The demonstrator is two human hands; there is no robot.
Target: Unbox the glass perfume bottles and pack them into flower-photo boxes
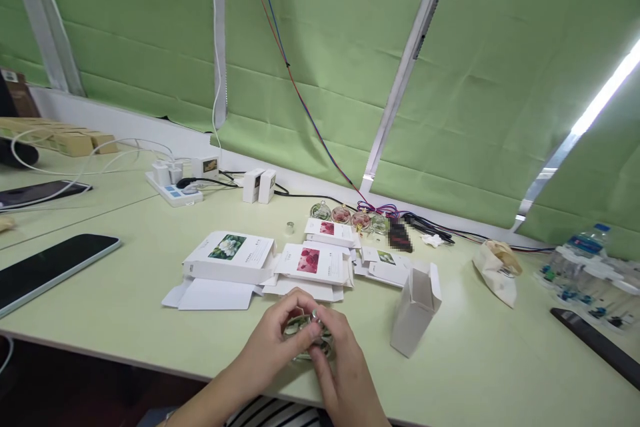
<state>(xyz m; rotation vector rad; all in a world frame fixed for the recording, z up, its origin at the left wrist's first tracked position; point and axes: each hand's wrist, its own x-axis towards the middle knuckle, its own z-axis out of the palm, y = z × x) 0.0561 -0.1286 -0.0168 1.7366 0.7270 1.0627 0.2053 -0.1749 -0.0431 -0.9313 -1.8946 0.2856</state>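
Near the table's front edge I hold a small round glass bottle (295, 325) with green and white contents. My left hand (273, 340) is closed around its left side, thumb across the front. My right hand (343, 353) closes on it from the right. A shiny silver cap (314, 315) shows at the top between my fingertips; which hand grips the cap I cannot tell. Much of the bottle is hidden by my fingers. Just beyond lie opened white cartons with a red flower picture (327, 263) and a white flower picture (250, 255).
An open white box (415, 310) stands to the right. Similar round glass bottles (341, 215) line the back, near bundled cables (377, 208). On the left are a phone (55, 267) and a power strip (175, 193). A crumpled pouch (497, 270) lies at right.
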